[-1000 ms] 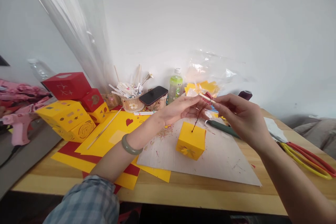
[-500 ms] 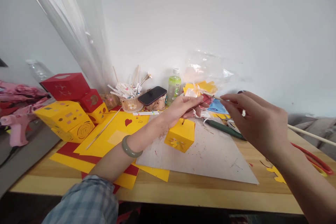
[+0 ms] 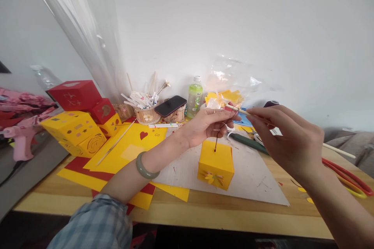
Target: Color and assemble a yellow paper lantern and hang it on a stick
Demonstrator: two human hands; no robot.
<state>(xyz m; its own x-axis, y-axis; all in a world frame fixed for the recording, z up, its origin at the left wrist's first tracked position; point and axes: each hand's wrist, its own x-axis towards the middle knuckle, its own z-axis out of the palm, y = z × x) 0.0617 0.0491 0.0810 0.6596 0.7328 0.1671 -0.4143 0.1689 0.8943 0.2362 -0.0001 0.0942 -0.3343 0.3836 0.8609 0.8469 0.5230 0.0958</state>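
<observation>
My right hand (image 3: pixel 292 136) is closed around a thin pale wooden stick (image 3: pixel 339 150), its tip reaching left to the fingers of my other hand. At that tip my left hand (image 3: pixel 204 126) pinches a dark cord (image 3: pixel 216 139). From the cord a yellow paper box (image 3: pixel 216 159) with a cut-out flower on its front hangs over the grey board. The cord appears to cross or loop at the stick's tip; the fingers partly hide how it lies there.
A grey board (image 3: pixel 257 186) covers the middle of the wooden table. Left are yellow sheets (image 3: pixel 122 151), stacked red boxes (image 3: pixel 74 95) and a pink glue gun (image 3: pixel 23 140). Behind stand a phone (image 3: pixel 171 106) and a bottle (image 3: pixel 194 97). Red-handled scissors (image 3: pixel 347 175) lie right.
The yellow box has swung right and hangs lower, with more cord showing above it. The stick's far end has shifted left, and my left fingers have curled more around the cord.
</observation>
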